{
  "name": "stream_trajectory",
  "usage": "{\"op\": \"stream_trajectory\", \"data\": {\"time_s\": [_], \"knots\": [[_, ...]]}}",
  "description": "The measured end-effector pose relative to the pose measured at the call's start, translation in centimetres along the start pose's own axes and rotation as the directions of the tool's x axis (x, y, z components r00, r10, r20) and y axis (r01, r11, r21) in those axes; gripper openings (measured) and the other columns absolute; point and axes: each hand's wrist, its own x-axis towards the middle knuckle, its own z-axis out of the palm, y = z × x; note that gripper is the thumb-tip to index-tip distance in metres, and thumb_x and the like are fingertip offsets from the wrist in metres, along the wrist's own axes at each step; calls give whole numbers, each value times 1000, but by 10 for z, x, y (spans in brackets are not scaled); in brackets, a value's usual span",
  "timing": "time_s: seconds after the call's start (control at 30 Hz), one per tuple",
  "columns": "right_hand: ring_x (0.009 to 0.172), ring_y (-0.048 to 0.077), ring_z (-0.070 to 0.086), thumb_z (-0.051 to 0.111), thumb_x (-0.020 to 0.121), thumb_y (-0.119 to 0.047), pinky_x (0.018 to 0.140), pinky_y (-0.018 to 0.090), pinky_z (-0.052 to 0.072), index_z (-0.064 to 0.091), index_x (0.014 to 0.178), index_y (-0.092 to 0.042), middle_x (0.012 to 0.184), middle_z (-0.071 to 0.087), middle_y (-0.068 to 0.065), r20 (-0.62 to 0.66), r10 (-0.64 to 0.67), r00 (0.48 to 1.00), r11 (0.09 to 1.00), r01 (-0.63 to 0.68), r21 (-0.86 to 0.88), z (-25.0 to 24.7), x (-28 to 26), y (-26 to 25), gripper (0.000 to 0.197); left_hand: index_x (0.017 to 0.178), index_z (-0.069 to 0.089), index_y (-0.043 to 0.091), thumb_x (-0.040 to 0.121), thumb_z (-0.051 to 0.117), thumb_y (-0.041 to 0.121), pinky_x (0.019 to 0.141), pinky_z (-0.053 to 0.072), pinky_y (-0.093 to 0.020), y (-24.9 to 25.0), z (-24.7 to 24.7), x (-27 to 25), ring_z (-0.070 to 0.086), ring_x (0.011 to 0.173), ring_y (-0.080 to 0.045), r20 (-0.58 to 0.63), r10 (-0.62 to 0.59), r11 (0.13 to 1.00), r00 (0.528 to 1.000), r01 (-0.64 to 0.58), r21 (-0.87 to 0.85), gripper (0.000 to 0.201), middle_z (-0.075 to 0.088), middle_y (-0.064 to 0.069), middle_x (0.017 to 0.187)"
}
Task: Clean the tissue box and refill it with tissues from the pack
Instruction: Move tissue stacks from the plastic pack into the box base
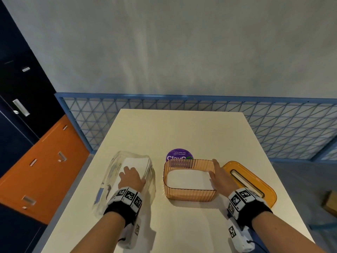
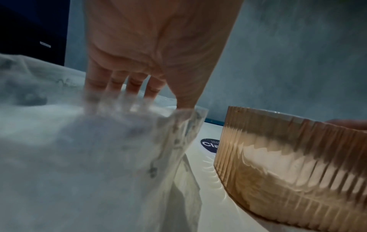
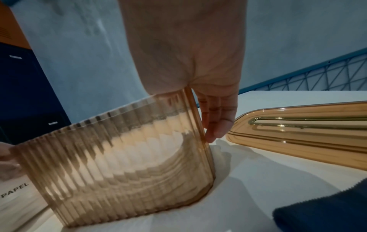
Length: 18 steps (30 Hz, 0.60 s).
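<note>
One ribbed amber tissue box [image 1: 189,193], lid off, stands mid-bench toward the near edge, a white tissue stack [image 1: 188,179] inside. Right hand [image 1: 221,178] clamps its right wall, thumb inside, fingers [image 3: 216,119] outside. One amber lid [image 1: 255,181] lies just right of the box, near the bench's [image 1: 182,128] right edge. Left hand [image 1: 132,178] lies on the tissues in one clear pack [image 1: 127,179] toward the left edge, fingers [image 2: 117,83] straight, thumb against the stack's side. One purple sticker [image 1: 179,155] behind the box.
</note>
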Motion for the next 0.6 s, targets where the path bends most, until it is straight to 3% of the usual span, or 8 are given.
{"op": "stream_trajectory", "data": {"time_s": [0.1, 0.23, 0.4, 0.6], "knots": [[84, 22, 54, 31, 101, -27, 69, 30, 40, 5, 149, -16, 111, 55, 17, -1, 2, 1000, 1000, -2, -3, 1, 1, 0, 55, 126, 43, 6, 97, 39, 29, 97, 40, -38, 0, 0, 0, 33, 129, -29, 7, -1, 1000, 1000, 1, -29, 37, 34, -11, 136], [94, 27, 58, 30, 102, -27, 71, 31, 40, 3, 149, -17, 116, 54, 17, 4, 8, 1000, 1000, -8, 10, 2, 2, 1, 56, 126, 43, 6, 99, 35, 25, 99, 39, -38, 2, 3, 0, 33, 129, -29, -18, -4, 999, 1000, 4, -37, 34, 34, -11, 137], [99, 28, 58, 30, 101, -29, 74, 31, 41, 1, 150, -17, 119, 53, 18, 13, 14, 1000, 1000, -14, 17, 2, 3, 2, 57, 122, 44, 8, 96, 44, 15, 98, 44, -35, 9, 8, -1, 38, 125, -26, -11, -19, 999, 1000, 19, 28, 27, 38, -9, 132], [101, 28, 58, 31, 101, -28, 75, 31, 41, 1, 149, -17, 118, 52, 18, 21, 9, 1000, 999, -10, 31, 2, 2, 1, 57, 122, 45, 6, 98, 34, 5, 100, 45, -35, 11, 8, 1, 45, 124, -26, -46, -17, 994, 999, 22, 109, 27, 43, -10, 131]]}}
